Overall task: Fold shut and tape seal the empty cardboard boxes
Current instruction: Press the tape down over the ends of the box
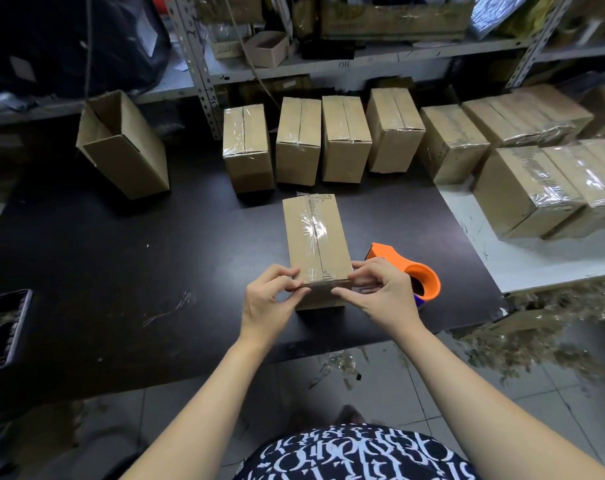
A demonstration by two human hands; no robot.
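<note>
Box [315, 244] lies on the dark table [121, 254], running straight away from the fingers, flaps shut. A strip of clear tape [313, 230] runs along its top seam. Its near end sits between the two hands. The left hand [268, 299] has its fingers curled, thumb and forefinger pinching the near left corner of the box where the tape folds over the edge. The right hand [380, 292] does the same at the near right corner, with its thumb on the front face and its fingers bent over the top edge. The fingertips of the two hands are close together across the end of the box but do not touch.

Just to the right of the right fingers, partly hidden by that hand, an orange dispenser [412, 271] rests on the table. Beyond the fingers, past the far end of the box, a row of sealed boxes [297, 140] stands side by side, and more of them lie stacked far to the right on a white top [522, 261]. Well beyond and to the left of the left fingers an open box [121, 147] stands tilted. Far left of them, at the table edge, lies a phone [3, 327].
</note>
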